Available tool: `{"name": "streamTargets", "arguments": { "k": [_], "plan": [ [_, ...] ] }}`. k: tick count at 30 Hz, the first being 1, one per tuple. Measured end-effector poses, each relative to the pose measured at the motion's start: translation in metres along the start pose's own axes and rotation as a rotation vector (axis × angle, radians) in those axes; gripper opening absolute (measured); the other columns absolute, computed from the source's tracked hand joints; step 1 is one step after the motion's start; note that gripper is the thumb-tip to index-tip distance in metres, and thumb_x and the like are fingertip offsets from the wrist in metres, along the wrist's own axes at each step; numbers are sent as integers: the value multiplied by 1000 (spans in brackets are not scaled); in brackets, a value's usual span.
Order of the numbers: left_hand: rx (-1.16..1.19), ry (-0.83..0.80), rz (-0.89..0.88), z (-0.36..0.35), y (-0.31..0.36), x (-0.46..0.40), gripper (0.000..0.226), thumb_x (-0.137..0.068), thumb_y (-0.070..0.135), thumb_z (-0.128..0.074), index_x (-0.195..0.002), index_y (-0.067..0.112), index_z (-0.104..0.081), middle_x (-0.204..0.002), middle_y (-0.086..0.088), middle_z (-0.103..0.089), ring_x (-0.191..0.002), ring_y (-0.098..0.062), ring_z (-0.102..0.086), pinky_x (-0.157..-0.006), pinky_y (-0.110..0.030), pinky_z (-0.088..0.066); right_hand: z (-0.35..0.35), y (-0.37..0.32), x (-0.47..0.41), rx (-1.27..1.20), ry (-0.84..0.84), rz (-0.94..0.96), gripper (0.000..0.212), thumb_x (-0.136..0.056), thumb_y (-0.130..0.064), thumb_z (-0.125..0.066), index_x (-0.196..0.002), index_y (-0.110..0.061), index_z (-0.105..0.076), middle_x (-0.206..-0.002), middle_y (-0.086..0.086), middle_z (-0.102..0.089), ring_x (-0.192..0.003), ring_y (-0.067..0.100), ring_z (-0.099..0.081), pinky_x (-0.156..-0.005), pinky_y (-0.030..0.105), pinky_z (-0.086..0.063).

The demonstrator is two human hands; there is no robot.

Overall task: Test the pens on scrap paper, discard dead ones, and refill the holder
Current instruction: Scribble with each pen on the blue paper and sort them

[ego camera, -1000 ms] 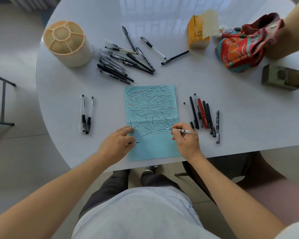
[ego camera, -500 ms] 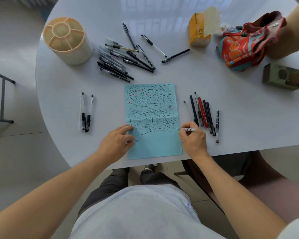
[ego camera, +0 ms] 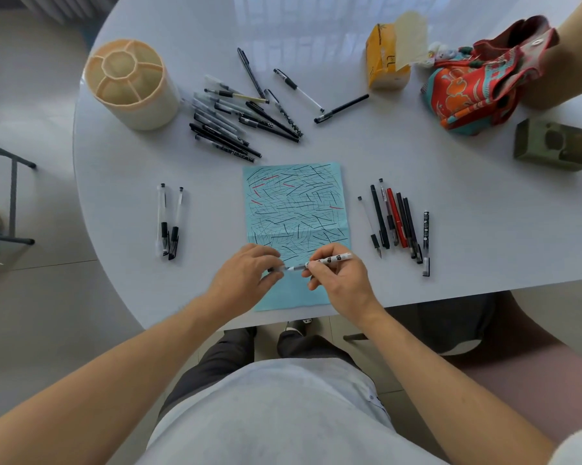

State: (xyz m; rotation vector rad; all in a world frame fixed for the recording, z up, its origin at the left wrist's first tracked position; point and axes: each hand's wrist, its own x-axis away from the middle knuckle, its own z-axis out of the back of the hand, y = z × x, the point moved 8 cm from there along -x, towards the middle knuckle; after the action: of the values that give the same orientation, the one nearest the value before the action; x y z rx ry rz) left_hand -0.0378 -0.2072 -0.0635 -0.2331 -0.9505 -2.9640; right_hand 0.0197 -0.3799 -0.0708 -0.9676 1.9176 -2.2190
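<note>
**Cap meeting pen tip, low centre**

Head view: we are holding the patterned pen [ego camera: 329, 260] in our right hand [ego camera: 341, 280], its axis running left-right, tip toward our left hand [ego camera: 246, 276], which is pinching what looks like its cap, over the scrap paper [ego camera: 296, 203].

- My round white table [ego camera: 115, 203] fills the upper frame, window light glaring at its top centre.
- Pale tiled floor [ego camera: 41, 313] lies at left.
- A dark metal frame [ego camera: 12, 196] stands at the left edge.
</note>
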Motion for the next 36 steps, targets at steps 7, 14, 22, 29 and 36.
{"name": "streamTargets", "arguments": {
  "k": [7,14,22,29,36],
  "plan": [
    [27,-103,47,-2,14,-4,11,-95,27,-63,-91,19,-70,-66,8,-59,-59,-15,-48,-58,-31,-42,-6,4,-3,-92,43,-40,3,-99,-8,-65,-96,-8,-67,-78,4,-75,-76,27,-74,-68,38,-63],
    [109,-97,70,-1,20,-21,15,-92,39,-66,-99,26,-70,-84,12,-71,-75,-15,-63,-70,-33,-51,12,-1,-29,-45,87,-94,16,-102,-21,-63,-94,-8,-69,-74,1,-71,-70,15,-70,-70,34,-63],
    [-209,-107,136,3,-36,-26,67,-84,38,-75,-143,20,-49,-154,-7,-41,-144,-31,-30,-117,-45,-32,102,-9,-94,965,139,-124,26,-100,-22,-57,-125,-16,-60,-103,7,-68,-87,23,-62,-72,33,-49],
    [-272,-168,156,-9,-51,-17,72,-82,39,-73,-147,26,-45,-162,-2,-28,-150,-25,-20,-117,-44,-31,118,-14,-105,1121,233,-76,29,-94,-24,-63,-122,-15,-63,-117,9,-62,-100,32,-63,-80,37,-49],
    [-235,-167,175,-13,-56,-16,72,-82,38,-71,-147,30,-42,-163,2,-24,-151,-22,-18,-116,-42,-34,96,-72,-188,954,358,17,29,-95,-24,-58,-120,-15,-68,-111,8,-69,-96,25,-62,-83,32,-47]
  ]
}}
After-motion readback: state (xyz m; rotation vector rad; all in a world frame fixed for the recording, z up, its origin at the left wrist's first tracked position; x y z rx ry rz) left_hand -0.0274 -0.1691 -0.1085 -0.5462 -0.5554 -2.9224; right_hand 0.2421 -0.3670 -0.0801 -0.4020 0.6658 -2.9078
